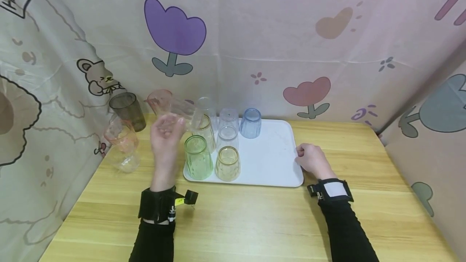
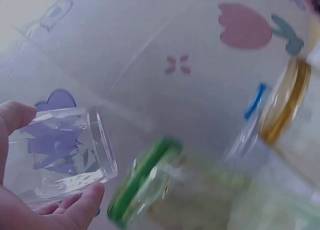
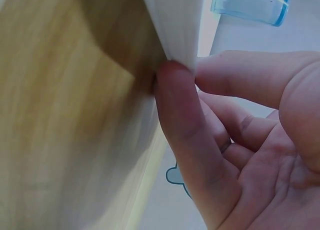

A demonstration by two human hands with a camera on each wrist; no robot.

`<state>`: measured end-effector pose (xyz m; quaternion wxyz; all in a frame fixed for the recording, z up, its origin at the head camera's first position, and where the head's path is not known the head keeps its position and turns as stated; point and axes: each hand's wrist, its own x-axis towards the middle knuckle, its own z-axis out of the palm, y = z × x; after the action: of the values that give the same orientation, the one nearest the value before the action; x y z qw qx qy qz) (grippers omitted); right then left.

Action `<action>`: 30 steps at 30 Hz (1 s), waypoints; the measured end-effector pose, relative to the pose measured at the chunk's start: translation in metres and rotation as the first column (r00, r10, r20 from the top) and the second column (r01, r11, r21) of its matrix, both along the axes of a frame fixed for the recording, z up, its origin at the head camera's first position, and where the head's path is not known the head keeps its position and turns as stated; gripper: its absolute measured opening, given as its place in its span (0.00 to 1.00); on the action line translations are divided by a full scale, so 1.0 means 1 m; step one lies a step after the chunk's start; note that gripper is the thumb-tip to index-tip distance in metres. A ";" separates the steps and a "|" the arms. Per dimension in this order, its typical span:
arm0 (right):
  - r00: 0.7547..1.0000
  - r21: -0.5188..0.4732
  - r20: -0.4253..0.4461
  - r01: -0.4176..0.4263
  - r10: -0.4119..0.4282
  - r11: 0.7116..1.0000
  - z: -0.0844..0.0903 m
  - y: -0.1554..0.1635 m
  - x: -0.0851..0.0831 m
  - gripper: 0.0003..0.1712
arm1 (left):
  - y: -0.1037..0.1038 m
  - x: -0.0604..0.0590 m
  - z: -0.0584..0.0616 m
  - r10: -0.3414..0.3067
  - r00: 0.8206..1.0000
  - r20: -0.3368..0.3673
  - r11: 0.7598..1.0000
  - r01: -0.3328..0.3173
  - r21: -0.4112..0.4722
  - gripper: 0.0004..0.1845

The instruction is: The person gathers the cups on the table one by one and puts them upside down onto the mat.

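The left hand point(image 1: 165, 142) curls round a clear plastic tumbler point(image 1: 182, 117), tipped sideways at centre left of the head view, just above the green ribbed cup point(image 1: 198, 157) on the white rectangular tray point(image 1: 276, 161); the right hand point(image 1: 313, 160) pinches the tray's right edge, likely steadying it.
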<state>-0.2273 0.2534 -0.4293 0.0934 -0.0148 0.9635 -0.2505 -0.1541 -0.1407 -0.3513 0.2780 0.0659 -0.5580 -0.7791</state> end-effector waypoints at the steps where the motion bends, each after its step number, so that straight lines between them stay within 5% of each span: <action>1: 1.000 0.001 -0.002 0.000 0.000 1.000 0.000 0.000 0.000 0.22 | 0.003 0.001 0.001 -0.022 1.000 -0.013 1.000 0.022 0.011 0.15; 14: 0.998 -0.005 -0.060 -0.026 0.025 1.000 0.002 0.005 0.000 0.23 | 0.050 0.010 0.001 -0.220 0.974 0.053 0.975 0.222 -0.028 0.20; 20: 0.963 -0.161 -0.270 -0.032 -0.013 0.986 0.011 -0.003 0.004 0.29 | 0.067 0.012 -0.001 -0.273 0.962 0.001 0.961 0.272 -0.041 0.20; 25: 0.868 -0.383 -0.490 -0.138 -0.074 0.913 0.027 -0.024 0.012 0.28 | 0.076 0.013 -0.002 -0.310 0.950 -0.023 0.950 0.308 -0.057 0.20; 30: 0.789 -0.519 -0.611 -0.343 -0.060 0.783 0.044 -0.050 0.029 0.34 | 0.084 0.016 -0.003 -0.360 0.933 0.013 0.932 0.361 -0.042 0.23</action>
<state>-0.1983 0.2032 -0.3849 -0.2052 -0.1983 0.8057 -0.5190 -0.1381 -0.0571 -0.3541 0.1305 -0.0418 -0.5782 -0.8043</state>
